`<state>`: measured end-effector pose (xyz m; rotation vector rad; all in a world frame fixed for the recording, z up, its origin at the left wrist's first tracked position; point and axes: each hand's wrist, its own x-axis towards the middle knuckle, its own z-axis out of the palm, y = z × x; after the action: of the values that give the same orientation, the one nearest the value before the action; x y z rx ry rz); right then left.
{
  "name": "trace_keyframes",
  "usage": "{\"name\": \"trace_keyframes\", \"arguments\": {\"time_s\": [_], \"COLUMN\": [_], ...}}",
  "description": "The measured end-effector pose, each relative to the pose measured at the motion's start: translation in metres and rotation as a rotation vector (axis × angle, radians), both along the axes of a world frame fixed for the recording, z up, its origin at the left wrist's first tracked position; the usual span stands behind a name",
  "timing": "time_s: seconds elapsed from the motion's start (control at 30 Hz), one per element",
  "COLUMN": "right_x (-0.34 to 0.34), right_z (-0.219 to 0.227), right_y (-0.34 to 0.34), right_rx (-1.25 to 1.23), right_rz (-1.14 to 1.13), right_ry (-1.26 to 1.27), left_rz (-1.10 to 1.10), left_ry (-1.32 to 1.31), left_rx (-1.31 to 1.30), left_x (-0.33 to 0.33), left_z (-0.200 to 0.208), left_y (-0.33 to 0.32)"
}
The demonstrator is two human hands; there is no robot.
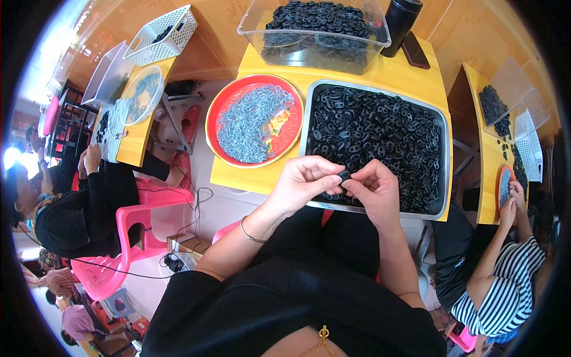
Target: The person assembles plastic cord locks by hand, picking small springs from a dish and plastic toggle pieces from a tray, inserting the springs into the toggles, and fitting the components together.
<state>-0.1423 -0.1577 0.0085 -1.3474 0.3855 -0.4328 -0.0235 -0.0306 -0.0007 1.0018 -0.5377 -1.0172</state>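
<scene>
Over the near edge of the metal tray (445, 149), my two hands meet with fingertips almost touching. A small black plastic piece (344, 175) sits pinched between the thumb and fingertips of my left hand (304, 182). My right hand (377, 191) is closed, thumb against forefinger, right at that piece; whether it grips the piece or something tiny is hidden. Beneath lie many loose black oval pieces with holes (380, 125), filling the tray. Left of it, a round red tray (221, 107) holds a heap of thin silvery wire-like parts (247, 128).
Behind the trays stands a clear plastic bin (380, 43) full of more black pieces, with a black cylinder (402, 24) and a dark phone-like slab (415, 50) beside it. Other people work at tables left (134, 152) and right (485, 178). A pink chair (125, 238) and cables are at left.
</scene>
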Motion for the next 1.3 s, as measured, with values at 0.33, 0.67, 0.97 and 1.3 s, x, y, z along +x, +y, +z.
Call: {"name": "trace_keyframes", "arguments": {"time_s": [0.33,0.67,0.97,1.3], "right_x": [0.003,-0.001,0.002,0.007], "right_z": [0.013,0.016,0.007,-0.002], "right_y": [-0.001,0.000,0.008,0.010], "right_rx": [-0.337,-0.612,-0.586,-0.544], "right_rz": [0.052,0.162,0.091,0.091], "right_ry": [0.013,0.019,0.036,0.020], "left_rz": [-0.121,-0.247,-0.260,-0.289], "left_ry": [0.102,0.062,0.053,0.096], "left_rx": [-0.009,0.040,0.083,0.109], "left_x": [0.014,0.019,0.025,0.033], "left_z": [-0.001,0.005,0.005,0.000], "left_y": [0.004,0.005,0.007,0.009]}}
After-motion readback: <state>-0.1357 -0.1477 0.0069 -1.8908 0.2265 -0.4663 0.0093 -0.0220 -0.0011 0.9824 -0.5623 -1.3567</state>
